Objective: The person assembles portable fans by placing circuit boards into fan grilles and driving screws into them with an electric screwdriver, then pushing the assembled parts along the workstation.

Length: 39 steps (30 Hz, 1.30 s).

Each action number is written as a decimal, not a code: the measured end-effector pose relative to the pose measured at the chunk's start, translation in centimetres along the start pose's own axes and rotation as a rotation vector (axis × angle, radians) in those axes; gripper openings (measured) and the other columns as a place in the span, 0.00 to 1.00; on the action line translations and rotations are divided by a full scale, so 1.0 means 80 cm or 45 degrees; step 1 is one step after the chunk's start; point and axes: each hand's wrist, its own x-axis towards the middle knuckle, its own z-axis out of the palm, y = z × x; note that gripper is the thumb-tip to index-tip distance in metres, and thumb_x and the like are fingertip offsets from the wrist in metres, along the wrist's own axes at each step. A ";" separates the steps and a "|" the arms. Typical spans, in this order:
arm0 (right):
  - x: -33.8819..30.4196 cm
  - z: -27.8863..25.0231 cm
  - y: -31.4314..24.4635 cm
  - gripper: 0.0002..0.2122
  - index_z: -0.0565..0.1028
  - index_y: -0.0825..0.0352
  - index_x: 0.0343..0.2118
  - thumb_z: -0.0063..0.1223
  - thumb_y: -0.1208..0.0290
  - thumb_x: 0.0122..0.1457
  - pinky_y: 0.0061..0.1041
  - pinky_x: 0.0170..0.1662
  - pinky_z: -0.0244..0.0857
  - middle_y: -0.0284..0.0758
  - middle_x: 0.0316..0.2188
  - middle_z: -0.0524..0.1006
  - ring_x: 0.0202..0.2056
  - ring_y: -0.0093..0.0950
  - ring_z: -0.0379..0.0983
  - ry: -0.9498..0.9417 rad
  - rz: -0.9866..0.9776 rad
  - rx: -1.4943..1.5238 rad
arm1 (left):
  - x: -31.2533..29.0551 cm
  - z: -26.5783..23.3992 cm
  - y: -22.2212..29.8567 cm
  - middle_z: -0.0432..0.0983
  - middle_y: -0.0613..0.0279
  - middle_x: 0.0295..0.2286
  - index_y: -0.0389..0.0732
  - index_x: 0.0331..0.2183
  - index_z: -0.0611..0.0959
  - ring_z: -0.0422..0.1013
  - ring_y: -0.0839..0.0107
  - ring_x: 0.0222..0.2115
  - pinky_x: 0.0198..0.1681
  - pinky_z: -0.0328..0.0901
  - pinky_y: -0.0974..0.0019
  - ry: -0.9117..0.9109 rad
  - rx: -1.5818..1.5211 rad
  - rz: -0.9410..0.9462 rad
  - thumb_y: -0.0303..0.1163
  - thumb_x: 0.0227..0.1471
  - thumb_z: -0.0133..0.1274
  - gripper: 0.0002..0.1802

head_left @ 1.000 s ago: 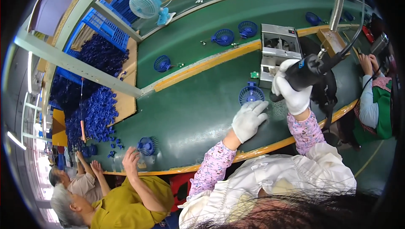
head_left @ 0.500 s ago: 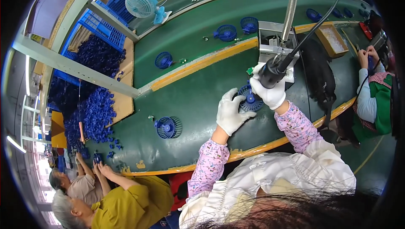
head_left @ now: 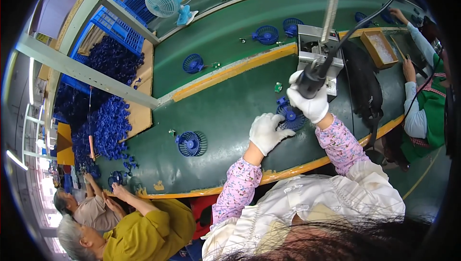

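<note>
My white-gloved left hand (head_left: 268, 133) curls its fingers and thumb around the near-left rim of a round blue plastic fan cage (head_left: 291, 113) on the green table. In my gloved right hand (head_left: 309, 105) is a black electric screwdriver (head_left: 311, 82), hung from a coiled metal spring. The tool stands over the right part of the cage; its tip is hidden behind my hand. A small green circuit board (head_left: 278, 87) lies just beyond the cage. Farther left sits another blue fan cage (head_left: 190, 143) with a small part (head_left: 172, 132) beside it.
Behind my right hand stands a metal screw feeder (head_left: 312, 44). To its right are a black bag (head_left: 362, 78) and a carton (head_left: 379, 48). More cages (head_left: 193, 63) lie on the far belt. Blue parts (head_left: 108, 126) heap at left. Co-workers sit on both sides.
My left hand and the cage have shifted slightly right, and the circuit board now shows apart from my right hand. Cages on the far belt have moved right. The right co-worker's arm now reaches out.
</note>
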 end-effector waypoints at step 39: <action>-0.024 0.001 -0.019 0.11 0.73 0.67 0.32 0.60 0.78 0.44 0.18 0.33 0.65 0.27 0.25 0.73 0.28 0.16 0.69 -0.247 0.085 -0.067 | -0.009 0.018 0.007 0.71 0.59 0.17 0.44 0.22 0.79 0.70 0.59 0.23 0.26 0.63 0.58 0.035 0.053 0.198 0.43 0.43 0.57 0.13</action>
